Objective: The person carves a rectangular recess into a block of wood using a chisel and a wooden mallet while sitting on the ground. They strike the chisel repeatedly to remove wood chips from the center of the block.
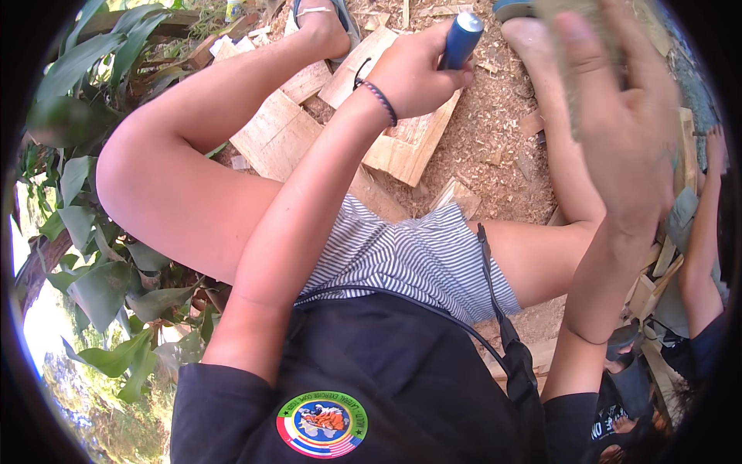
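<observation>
My left hand (pixel 417 73) is wrapped round the blue handle of a chisel (pixel 461 40), whose round metal cap faces up; its blade is hidden below my fist. Under that hand lies a pale wooden block (pixel 417 139) with cut hollows in its surface. Raised at the upper right, my right hand (pixel 626 116) is closed round a greyish-brown piece of wood (pixel 563 31). Motion blurs both the hand and the wood, and the wood's top is cut off by the picture's rim.
Wood chips and shavings (pixel 506 93) cover the ground between my legs. A flat board (pixel 278 135) lies left of the block. Green broad-leaved plants (pixel 100 286) crowd the left side. At the far right a co-worker's arm (pixel 702 240) shows beside more wood offcuts (pixel 643 296).
</observation>
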Tool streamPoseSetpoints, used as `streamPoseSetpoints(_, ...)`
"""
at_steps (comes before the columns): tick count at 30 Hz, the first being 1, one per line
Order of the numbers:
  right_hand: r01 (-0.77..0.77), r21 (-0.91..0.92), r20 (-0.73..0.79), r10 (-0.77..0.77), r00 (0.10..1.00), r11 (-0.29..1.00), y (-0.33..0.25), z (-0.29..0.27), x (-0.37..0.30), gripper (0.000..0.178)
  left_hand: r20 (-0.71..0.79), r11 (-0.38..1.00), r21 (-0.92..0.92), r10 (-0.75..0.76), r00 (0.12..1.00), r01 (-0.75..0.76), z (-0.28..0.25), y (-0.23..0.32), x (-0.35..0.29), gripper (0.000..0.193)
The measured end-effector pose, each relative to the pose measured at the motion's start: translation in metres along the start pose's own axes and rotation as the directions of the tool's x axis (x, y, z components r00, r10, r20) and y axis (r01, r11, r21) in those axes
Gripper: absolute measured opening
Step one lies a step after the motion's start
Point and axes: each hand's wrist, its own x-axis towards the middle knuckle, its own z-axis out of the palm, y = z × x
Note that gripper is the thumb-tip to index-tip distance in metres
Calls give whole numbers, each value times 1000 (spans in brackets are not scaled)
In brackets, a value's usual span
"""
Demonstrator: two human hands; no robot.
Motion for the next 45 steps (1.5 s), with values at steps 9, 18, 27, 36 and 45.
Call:
streamPoseSetpoints(9,-38,430,-54,68,996,902,7,8,13,47,21,994,-50,-93,995,94,-8,7,16,37)
streamPoseSetpoints(18,358,528,-193,-302,934,770,44,8,25,45,89,984,-67,-156,984,162,-1,-5,9,30)
streamPoseSetpoints(27,64,545,-314,132,940,836,56,58,0,48,24,975,-201,-91,996,94,-12,1,-13,16)
streamPoseSetpoints(36,678,465,-544,-421,726,569,64,49,5,49,92,998,-1,70,993,-70,-9,9,-11,16)
streamPoseSetpoints(45,130,-4,-46,-130,990,992,16,13,-2,45,113,995,-95,32,993,-22,-5,-19,2,28)
